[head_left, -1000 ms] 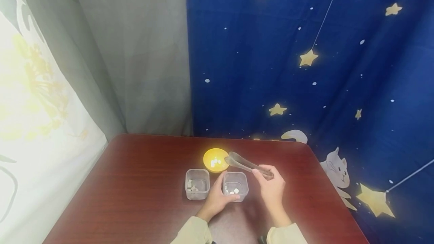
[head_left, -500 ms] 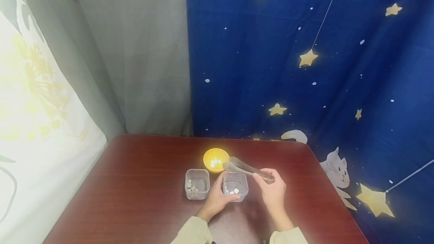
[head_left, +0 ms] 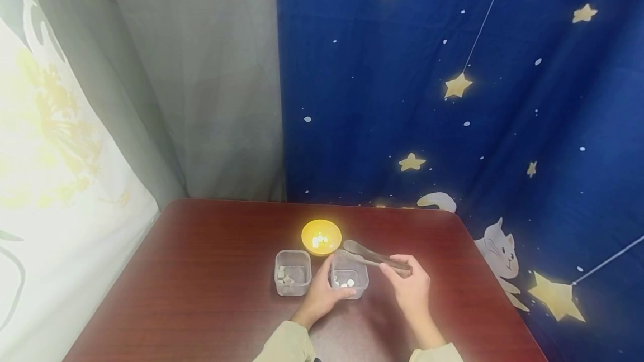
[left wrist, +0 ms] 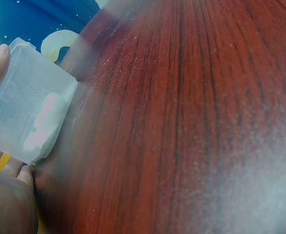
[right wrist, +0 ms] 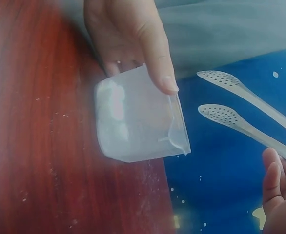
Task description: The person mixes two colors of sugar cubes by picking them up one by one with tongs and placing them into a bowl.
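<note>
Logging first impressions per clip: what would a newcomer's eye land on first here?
The right hand holding metal tongs, tips apart, over the clear tub that the left hand grips on the dark red table. Beyond it sits a yellow bowl of white pieces, with a second clear tub to the left. Behind, a blue starry curtain fills the right side.

The worktop (head_left: 211, 272) is glossy reddish wood with fine grain. Beside the left grip (head_left: 322, 294), the tub (head_left: 349, 277) is frosted, translucent plastic. In the right grip (head_left: 412, 289), the tongs (head_left: 374, 256) are smooth perforated metal.
</note>
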